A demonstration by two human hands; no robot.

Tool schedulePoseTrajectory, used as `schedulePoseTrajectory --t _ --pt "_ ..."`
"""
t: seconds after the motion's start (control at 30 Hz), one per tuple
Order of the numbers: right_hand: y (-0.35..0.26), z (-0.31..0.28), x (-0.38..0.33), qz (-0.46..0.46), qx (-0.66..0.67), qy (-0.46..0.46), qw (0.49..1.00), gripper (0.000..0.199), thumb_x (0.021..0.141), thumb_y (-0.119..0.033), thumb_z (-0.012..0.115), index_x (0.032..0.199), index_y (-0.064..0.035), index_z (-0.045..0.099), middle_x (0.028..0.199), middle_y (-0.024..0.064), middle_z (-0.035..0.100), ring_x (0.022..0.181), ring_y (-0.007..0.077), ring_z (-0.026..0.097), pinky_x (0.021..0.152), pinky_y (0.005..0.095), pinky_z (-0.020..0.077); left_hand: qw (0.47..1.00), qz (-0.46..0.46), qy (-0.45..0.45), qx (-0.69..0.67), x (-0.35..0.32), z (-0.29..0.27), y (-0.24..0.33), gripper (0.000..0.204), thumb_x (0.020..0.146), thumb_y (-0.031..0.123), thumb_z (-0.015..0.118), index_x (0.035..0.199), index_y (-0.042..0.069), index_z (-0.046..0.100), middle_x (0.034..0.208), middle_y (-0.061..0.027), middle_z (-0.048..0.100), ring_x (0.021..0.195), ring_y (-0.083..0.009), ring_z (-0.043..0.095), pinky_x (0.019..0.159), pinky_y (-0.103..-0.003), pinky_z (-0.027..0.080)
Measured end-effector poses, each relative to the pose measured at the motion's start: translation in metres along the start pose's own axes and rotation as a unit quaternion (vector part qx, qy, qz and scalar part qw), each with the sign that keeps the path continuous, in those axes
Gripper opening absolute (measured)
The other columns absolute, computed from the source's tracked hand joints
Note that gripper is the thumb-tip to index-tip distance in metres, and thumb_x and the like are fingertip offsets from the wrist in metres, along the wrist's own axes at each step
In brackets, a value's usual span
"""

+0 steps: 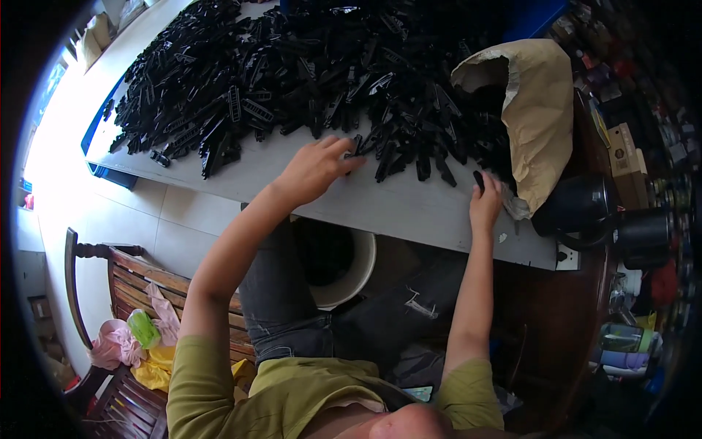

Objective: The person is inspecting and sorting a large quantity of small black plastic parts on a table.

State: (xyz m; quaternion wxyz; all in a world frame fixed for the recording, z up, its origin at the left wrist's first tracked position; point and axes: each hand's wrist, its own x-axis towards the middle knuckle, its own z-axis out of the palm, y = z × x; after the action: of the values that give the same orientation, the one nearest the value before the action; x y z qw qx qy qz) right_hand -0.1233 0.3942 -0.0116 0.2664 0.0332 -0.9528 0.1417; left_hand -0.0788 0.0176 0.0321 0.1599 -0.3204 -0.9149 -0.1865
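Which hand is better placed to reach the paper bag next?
Likely the right hand: it sits close beside the paper bag, though pinching a black piece. The left hand is farther off, near the black pile.

Glossy plastic pieces (234, 106), creased matt paper bag (547, 110), smooth tabletop (409, 208)
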Motion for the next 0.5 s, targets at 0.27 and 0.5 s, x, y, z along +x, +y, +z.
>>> schedulePoseTrajectory --t 0.27,0.5 --pt "-0.046 -0.010 -0.032 0.091 0.171 -0.035 0.980 0.022 0.083 -0.001 0.066 0.104 0.0013 0.062 0.090 0.0107 0.059 0.069 0.0200 0.059 0.065 0.0304 0.0484 0.981 -0.051 0.047 -0.181 -0.007 0.005 0.004 0.021 0.076 0.001 0.071 0.093 0.005 0.060 0.101 -0.0075 0.064 0.089 -0.0241 0.064 0.076 -0.032 0.052" --pt "-0.102 -0.016 -0.056 0.075 0.302 -0.046 0.949 0.021 0.082 0.000 0.069 0.102 0.0006 0.062 0.083 0.0032 0.058 0.065 0.0099 0.055 0.060 0.0233 0.0464 0.833 -0.261 0.051 -0.486 -0.026 0.008 0.025 0.020 0.083 -0.003 0.069 0.101 0.002 0.062 0.098 -0.0078 0.068 0.084 -0.0117 0.065 0.072 -0.026 0.053"
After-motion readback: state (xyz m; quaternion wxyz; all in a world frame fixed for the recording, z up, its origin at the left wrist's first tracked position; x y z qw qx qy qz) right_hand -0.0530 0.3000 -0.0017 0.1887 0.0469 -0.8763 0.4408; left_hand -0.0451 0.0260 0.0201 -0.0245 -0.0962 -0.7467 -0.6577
